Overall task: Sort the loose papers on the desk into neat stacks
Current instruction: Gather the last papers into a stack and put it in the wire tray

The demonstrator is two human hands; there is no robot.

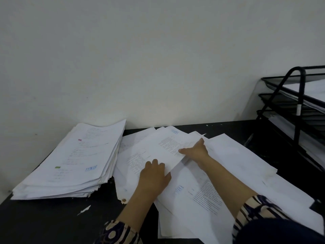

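Observation:
A thick stack of white papers (73, 162) lies at the left of the black desk (52, 222), its edges roughly squared. To its right, loose printed sheets (228, 173) are spread in an overlapping heap. One printed sheet (163, 147) sits on top of the heap, tilted. My left hand (154, 175) grips that sheet's near edge, fingers on the sheet, thumb along its edge. My right hand (195, 150) holds its right edge, thumb on top, fingers beneath.
A black wire tiered tray rack (297, 106) holding papers stands at the right by the wall. A white wall (140, 59) runs directly behind the desk. A small torn paper scrap (85, 209) lies on the desk's near left part.

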